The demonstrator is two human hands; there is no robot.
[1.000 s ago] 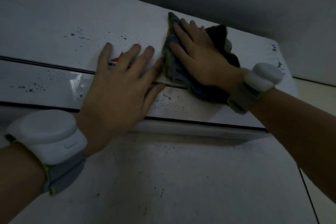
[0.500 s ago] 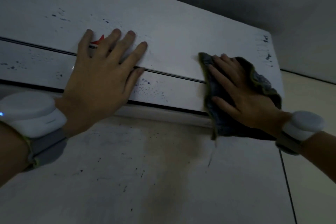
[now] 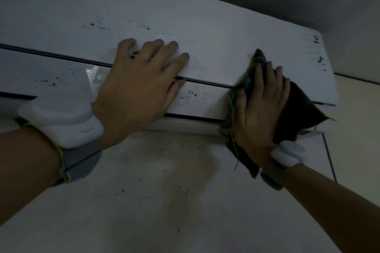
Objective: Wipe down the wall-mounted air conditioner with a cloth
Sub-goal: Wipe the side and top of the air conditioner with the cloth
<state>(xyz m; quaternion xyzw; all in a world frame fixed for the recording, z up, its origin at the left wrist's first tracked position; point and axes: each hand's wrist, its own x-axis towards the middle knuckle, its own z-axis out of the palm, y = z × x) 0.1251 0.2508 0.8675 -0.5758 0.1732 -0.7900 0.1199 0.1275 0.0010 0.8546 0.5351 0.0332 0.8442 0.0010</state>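
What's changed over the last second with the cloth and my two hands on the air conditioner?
The right hand slid the cloth away from the left hand, rightward and down across the air conditioner, and now covers its lower right part. Nothing was picked up or let go. The left hand stayed flat, braced on the front panel seam.

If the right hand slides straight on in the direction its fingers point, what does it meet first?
Probably nothing: the right hand, pressing the cloth, points up across the air conditioner front, bare to its top edge.
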